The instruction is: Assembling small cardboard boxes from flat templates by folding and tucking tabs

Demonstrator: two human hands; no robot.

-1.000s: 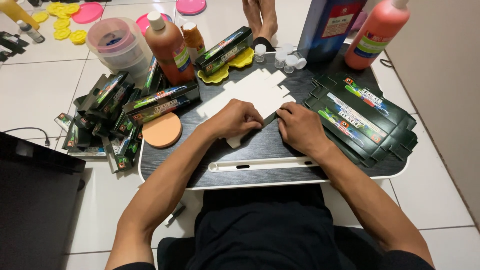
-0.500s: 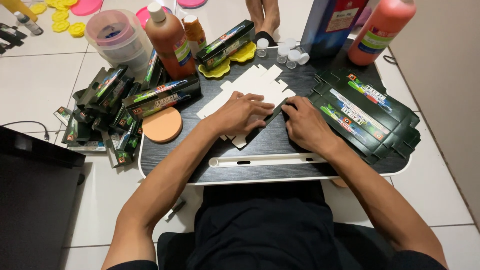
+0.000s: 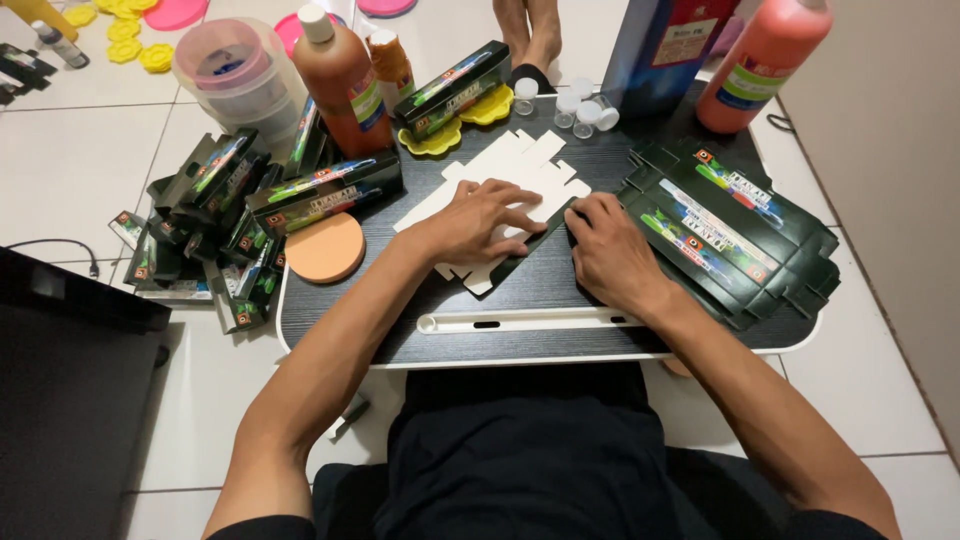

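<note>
A flat unfolded carton blank point(image 3: 520, 170), white side up with a dark green edge, lies on the black lap table point(image 3: 560, 345). My left hand point(image 3: 478, 222) presses down on the blank with fingers spread. My right hand point(image 3: 610, 252) rests at the blank's right edge, its fingertips on the dark folded flap. A stack of flat dark green carton blanks point(image 3: 730, 235) lies just right of my right hand. Folded dark green boxes point(image 3: 325, 193) sit left of my left hand.
A heap of folded boxes point(image 3: 200, 235) spills off the table's left side. An orange round pad point(image 3: 325, 248), brown bottles point(image 3: 340, 80), an orange-red bottle point(image 3: 760, 65), small white-capped vials point(image 3: 578, 105), a clear tub point(image 3: 235, 75) and another person's feet point(image 3: 530, 30) surround the table. A black case point(image 3: 70, 400) sits at left.
Both hands stay on the white blank. They have shifted slightly with the fold along its right edge. The camera view has moved a little closer.
</note>
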